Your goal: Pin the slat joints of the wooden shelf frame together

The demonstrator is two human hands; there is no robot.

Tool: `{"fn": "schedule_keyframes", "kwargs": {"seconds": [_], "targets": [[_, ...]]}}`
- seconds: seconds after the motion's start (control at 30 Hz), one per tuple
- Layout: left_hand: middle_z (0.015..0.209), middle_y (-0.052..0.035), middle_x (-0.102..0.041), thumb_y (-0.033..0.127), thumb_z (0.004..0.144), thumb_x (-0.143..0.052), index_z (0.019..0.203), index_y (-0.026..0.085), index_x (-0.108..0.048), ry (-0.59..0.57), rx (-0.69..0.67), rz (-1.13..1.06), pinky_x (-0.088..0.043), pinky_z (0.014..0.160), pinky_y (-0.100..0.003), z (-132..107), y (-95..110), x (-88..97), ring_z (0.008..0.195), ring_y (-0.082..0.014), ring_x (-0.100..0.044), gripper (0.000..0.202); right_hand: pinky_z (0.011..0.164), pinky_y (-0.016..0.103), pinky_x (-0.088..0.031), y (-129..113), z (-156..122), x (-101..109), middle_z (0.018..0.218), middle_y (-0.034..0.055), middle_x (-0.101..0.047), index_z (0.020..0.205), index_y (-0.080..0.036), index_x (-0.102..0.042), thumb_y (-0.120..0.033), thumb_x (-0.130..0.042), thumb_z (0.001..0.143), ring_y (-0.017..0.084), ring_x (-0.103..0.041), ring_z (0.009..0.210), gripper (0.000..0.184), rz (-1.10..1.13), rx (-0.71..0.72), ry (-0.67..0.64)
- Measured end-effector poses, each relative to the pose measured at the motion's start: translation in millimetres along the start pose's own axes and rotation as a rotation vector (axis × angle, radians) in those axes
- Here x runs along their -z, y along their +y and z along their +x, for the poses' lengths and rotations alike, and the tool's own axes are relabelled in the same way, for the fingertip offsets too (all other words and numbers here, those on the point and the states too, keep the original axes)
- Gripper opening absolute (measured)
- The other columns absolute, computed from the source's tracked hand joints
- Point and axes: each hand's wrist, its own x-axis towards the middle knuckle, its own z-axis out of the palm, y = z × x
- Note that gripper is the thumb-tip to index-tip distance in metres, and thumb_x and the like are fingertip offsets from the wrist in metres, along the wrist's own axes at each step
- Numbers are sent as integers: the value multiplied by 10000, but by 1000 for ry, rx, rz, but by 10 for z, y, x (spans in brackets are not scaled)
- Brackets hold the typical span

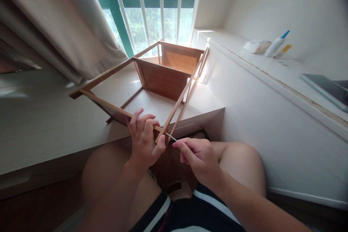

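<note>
1. Wooden frame (164, 79), with brown inset panels, lies tilted on the white counter (208, 99) before the barred window (152, 25); its near corner juts past the counter's front edge, above the gap between the person's knees.
2. Left hand (144, 134): gripping the frame's near rail, fingers bent over the top, thumb lower down beside the corner.
3. Right hand (201, 156): closed on a thin metal tool (172, 137), thumb and forefinger foremost. Shaft slants up and left; its tip meets the frame at the near corner. Handle hidden inside the fist; tool type not confirmed.
4. Right side, on a raised ledge (233, 45): crumpled packet (255, 46), white tube (274, 48) with blue tip, and a flat dark device (324, 88) nearer the person.
5. Left side: beige curtain (67, 25) hangs by the window.
</note>
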Motion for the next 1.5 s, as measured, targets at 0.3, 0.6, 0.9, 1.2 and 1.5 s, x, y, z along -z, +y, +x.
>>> {"fn": "schedule_keyframes", "kwargs": {"seconds": [0.3, 0.6, 0.9, 1.2, 1.5], "targets": [[1167, -134, -537, 384, 843, -469, 967, 214, -485, 9, -12, -1, -262, 1104, -569, 3, -7, -3, 1355, -353, -313, 211, 351, 167, -261, -13, 58, -51, 448, -18, -546, 822, -112, -730, -487, -597, 897, 57, -394, 343, 405, 682, -448, -71], [1152, -136, -542, 369, 833, -480, 956, 215, -485, 15, -10, -6, -264, 1105, -574, 8, 3, -3, 1351, -354, -317, 197, 330, 162, -236, -41, 47, -82, 426, -18, -527, 816, -87, -737, -434, -629, 877, 48, -364, 324, 369, 844, -516, -45], [1152, -146, -546, 372, 838, -478, 952, 201, -497, 27, -17, -17, -267, 1097, -597, 7, -5, -7, 1345, -371, -324, 207, 350, 170, -249, 20, 17, -58, 445, -16, -542, 822, -117, -732, -482, -610, 891, 59, -390, 349, 391, 691, -453, -31], [1151, -144, -545, 366, 831, -488, 949, 205, -496, 17, -16, -18, -269, 1098, -595, 10, -7, -8, 1349, -372, -322, 199, 572, 209, -387, 34, 8, 72, 580, -22, -576, 795, -171, -692, -342, -549, 965, 87, -521, 548, 280, 3, 12, 37], [1153, -145, -547, 362, 831, -491, 947, 204, -493, 14, -14, -21, -265, 1096, -600, 10, 0, -4, 1351, -372, -320, 196, 667, 222, -432, 81, 27, 62, 784, 15, -705, 928, -191, -704, -251, -518, 978, 129, -640, 706, 202, -210, 209, 48]]}}
